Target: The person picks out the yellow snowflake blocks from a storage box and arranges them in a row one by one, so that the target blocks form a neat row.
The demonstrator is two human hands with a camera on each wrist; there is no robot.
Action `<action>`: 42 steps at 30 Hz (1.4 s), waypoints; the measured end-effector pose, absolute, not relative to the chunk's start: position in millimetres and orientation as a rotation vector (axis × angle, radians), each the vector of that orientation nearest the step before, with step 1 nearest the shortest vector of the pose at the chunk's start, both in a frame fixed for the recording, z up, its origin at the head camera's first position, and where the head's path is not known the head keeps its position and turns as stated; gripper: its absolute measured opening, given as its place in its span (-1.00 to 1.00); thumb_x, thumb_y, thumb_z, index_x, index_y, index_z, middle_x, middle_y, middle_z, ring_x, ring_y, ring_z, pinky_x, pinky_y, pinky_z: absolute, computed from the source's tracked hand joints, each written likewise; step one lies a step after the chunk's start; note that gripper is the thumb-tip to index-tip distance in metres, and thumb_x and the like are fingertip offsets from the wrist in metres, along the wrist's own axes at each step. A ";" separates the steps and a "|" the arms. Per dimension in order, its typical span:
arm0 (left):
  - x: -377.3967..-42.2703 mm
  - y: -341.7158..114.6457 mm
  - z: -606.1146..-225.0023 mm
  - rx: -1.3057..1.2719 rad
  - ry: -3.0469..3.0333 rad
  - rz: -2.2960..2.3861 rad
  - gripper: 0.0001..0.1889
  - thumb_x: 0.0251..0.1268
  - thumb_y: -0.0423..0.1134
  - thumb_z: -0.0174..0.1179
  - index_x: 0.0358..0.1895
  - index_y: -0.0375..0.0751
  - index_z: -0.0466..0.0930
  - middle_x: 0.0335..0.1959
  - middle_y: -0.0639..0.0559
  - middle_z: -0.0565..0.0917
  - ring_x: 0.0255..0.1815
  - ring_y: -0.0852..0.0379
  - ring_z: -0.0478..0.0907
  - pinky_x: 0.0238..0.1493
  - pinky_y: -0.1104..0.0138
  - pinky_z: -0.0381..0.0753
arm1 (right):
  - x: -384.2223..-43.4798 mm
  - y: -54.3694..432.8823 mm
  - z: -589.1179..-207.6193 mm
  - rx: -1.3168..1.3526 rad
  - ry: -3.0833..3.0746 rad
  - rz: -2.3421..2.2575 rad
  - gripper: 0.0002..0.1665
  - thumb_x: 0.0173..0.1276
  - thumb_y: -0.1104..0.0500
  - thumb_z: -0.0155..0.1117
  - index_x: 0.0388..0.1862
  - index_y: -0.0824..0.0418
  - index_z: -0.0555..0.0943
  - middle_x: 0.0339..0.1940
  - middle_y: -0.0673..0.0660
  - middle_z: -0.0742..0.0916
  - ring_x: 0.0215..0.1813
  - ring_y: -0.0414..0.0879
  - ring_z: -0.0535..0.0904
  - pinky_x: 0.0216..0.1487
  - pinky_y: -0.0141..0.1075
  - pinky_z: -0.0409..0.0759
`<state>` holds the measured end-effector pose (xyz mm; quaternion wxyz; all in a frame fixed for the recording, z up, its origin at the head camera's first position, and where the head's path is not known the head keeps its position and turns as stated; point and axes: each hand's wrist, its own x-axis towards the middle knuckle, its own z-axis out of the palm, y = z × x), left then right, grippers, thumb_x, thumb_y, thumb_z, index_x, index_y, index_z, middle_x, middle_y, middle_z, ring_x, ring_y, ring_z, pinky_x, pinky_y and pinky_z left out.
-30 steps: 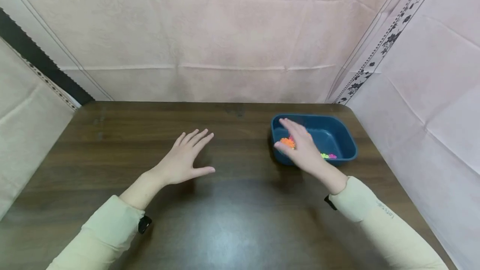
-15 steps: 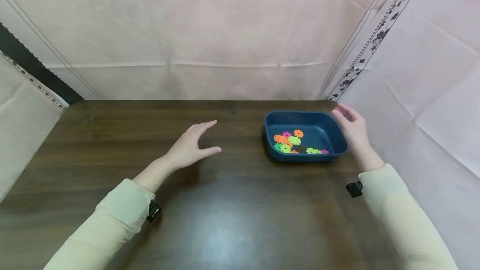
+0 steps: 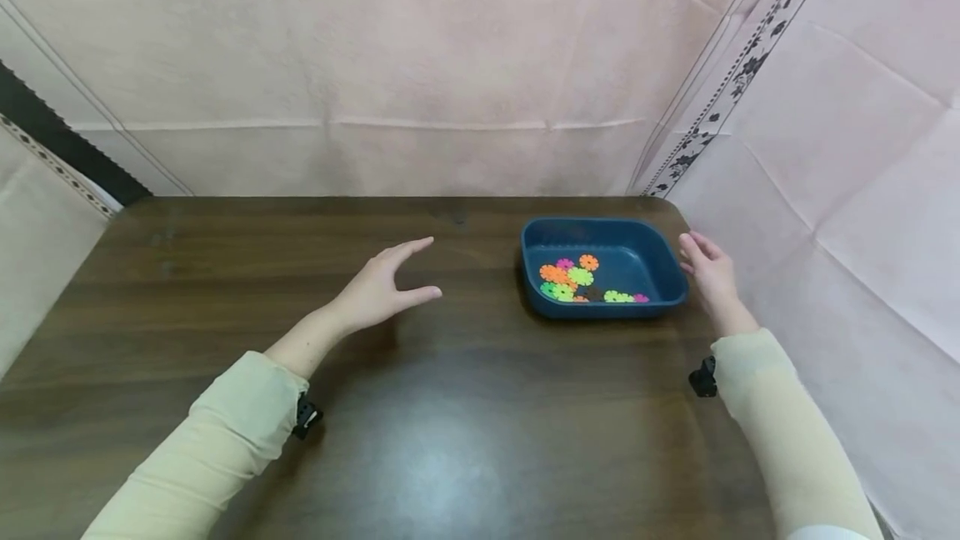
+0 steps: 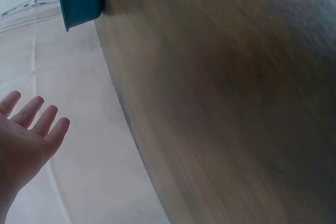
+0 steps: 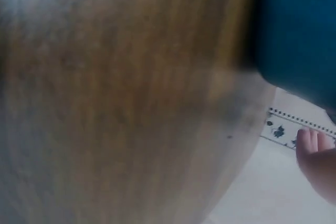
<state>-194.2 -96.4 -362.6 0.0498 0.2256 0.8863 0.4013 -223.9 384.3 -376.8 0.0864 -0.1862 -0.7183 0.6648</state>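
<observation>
Dark wood-grain bench (image 3: 465,407), pink cloth backdrop behind. Blue tray (image 3: 660,261) sits at far right of bench, holding small flower-shaped plastic pieces (image 3: 577,277) in orange, green and pink along its near side. Left hand (image 3: 378,290) hovers mid-bench, well apart from tray, fingers straight, holding nothing. Right hand (image 3: 711,273) just beside tray's right rim, fingers relaxed, empty; contact unclear.
</observation>
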 end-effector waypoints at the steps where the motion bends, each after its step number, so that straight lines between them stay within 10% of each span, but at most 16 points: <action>1: -194.9 -95.5 -362.4 0.687 2.694 1.230 -0.21 0.15 0.07 0.26 0.43 0.05 0.13 0.44 0.04 0.22 0.46 -0.06 0.12 0.41 -0.04 0.15 | -225.1 385.3 -378.7 -0.577 -2.154 1.999 -0.10 0.25 -0.14 0.22 0.45 0.19 0.16 0.31 -0.01 0.50 0.15 -0.28 0.47 0.22 -0.53 0.41; 5: -199.3 -88.1 -361.2 0.712 2.668 1.270 -0.21 0.15 0.10 0.25 0.43 0.05 0.13 0.44 0.05 0.23 0.46 -0.03 0.12 0.42 -0.02 0.16 | -228.8 386.1 -384.9 -0.638 -2.253 2.000 -0.07 0.26 -0.21 0.14 0.48 0.15 0.09 0.49 0.14 0.22 0.45 -0.16 0.22 0.37 -0.47 0.27; 17: -216.3 -36.3 -353.4 0.792 2.589 1.362 -0.26 0.14 0.04 0.28 0.39 -0.01 0.22 0.38 0.04 0.33 0.38 0.03 0.25 0.38 0.06 0.27 | -237.1 380.4 -394.1 -0.734 -2.305 1.898 -0.23 0.39 -0.19 -0.01 0.46 0.14 0.15 0.51 0.08 0.19 0.51 -0.07 0.06 0.52 -0.19 0.04; 42: -245.1 54.3 -354.7 0.848 2.375 1.536 -0.35 0.14 -0.09 0.31 0.31 -0.10 0.31 0.25 -0.05 0.46 0.28 -0.01 0.37 0.30 0.12 0.41 | -233.9 351.6 -399.2 -0.738 -2.340 1.785 -0.45 0.45 0.05 0.00 0.37 0.18 0.32 0.46 0.14 0.31 0.49 -0.03 0.14 0.49 -0.18 0.12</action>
